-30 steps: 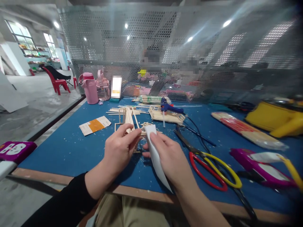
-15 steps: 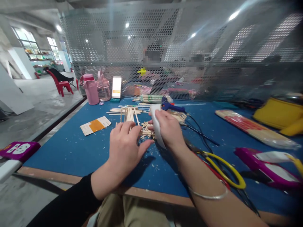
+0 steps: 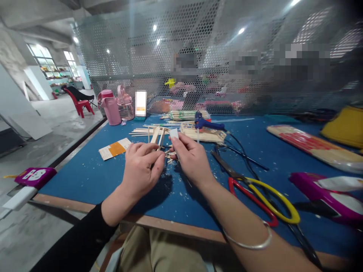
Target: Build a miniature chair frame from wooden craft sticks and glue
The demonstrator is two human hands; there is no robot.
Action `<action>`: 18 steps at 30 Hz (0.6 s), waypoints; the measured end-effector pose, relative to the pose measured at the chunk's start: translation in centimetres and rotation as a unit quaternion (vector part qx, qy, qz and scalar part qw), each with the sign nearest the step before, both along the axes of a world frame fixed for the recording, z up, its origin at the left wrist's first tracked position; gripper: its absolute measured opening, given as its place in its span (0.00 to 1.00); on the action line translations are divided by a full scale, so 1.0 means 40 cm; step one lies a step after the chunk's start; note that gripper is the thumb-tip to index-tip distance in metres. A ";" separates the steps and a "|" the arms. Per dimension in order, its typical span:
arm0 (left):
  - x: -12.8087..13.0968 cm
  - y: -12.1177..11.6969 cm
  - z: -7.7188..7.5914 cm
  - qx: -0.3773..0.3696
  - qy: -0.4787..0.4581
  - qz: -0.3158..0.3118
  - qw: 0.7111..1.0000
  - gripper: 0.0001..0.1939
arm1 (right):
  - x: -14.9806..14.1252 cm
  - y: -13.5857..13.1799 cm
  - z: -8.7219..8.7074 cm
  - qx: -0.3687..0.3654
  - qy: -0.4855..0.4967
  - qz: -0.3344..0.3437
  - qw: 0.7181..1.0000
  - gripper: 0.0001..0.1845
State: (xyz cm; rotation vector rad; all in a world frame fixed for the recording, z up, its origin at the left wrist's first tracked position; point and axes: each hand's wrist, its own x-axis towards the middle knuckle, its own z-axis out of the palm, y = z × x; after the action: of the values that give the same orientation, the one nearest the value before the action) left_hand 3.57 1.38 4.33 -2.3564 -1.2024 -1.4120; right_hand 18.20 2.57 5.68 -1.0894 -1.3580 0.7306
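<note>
My left hand (image 3: 144, 163) is closed, its fingertips bent over the near end of a small frame of thin wooden sticks (image 3: 155, 135); the exact grip is partly hidden behind the fingers. Between the thumb and fingers of my right hand (image 3: 192, 155) is a white strip, like folded paper or sandpaper (image 3: 174, 133), with its end sticking up. Short stick offcuts (image 3: 170, 155) lie on the table between the hands. Longer loose sticks (image 3: 138, 131) are spread just behind the frame. A white and orange card (image 3: 115, 149) lies left of my left hand.
Large scissors with red and yellow handles (image 3: 272, 200) lie beside my right forearm. A blue glue gun (image 3: 208, 122) rests by a wooden stick panel (image 3: 201, 135). Pink bottles (image 3: 111, 109), a phone (image 3: 141, 104), packaged sticks (image 3: 312, 147) and purple power strips (image 3: 326, 196) surround the blue table. Behind stands a perforated screen.
My right hand has tilted and lowered the white strip, so less of it shows. My left thumb has drawn in towards the fingers. The view has shifted slightly.
</note>
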 end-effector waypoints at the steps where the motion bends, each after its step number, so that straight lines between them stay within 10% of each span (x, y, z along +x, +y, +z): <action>1: -0.006 0.000 -0.003 0.001 0.001 -0.005 1.000 0.09 | -0.001 -0.002 0.001 0.003 0.000 -0.002 1.000 0.21; 7: -0.032 -0.002 -0.068 -0.079 -0.115 0.038 0.990 0.46 | 0.019 0.008 0.023 0.022 0.033 -0.047 0.998 0.24; 12: -0.057 -0.002 -0.056 -0.193 -0.109 0.001 0.975 0.23 | 0.059 0.028 0.034 0.054 0.061 -0.102 0.991 0.23; 18: -0.144 0.029 0.057 -0.118 0.187 -0.028 0.975 0.15 | 0.081 0.037 0.037 0.051 0.056 -0.124 0.989 0.19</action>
State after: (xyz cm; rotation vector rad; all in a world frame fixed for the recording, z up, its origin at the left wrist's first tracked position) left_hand -2.21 2.55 6.63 -2.6735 -1.2576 -0.8167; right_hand 21.45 4.06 7.16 -1.0944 -1.1282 0.5265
